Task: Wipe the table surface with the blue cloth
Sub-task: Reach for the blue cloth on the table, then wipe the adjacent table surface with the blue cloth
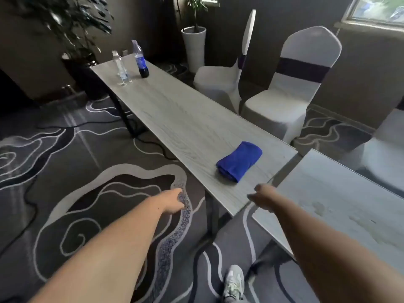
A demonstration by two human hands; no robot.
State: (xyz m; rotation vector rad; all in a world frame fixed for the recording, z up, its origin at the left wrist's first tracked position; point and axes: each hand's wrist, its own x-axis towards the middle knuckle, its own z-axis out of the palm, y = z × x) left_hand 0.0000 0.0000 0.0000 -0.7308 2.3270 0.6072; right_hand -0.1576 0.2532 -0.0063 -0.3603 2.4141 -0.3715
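Hands empty: right hand (261, 199) loosely curled near folded blue cloth (239, 161); left hand (175, 201) blurred, grip unclear; cloth's long axis runs across table (175, 119).

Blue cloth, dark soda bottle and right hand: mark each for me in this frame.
blue cloth (239, 161), head view, middle of the folded top face.
dark soda bottle (141, 62), head view, on its blue label.
right hand (261, 199), head view, back of the hand, not touching the cloth.
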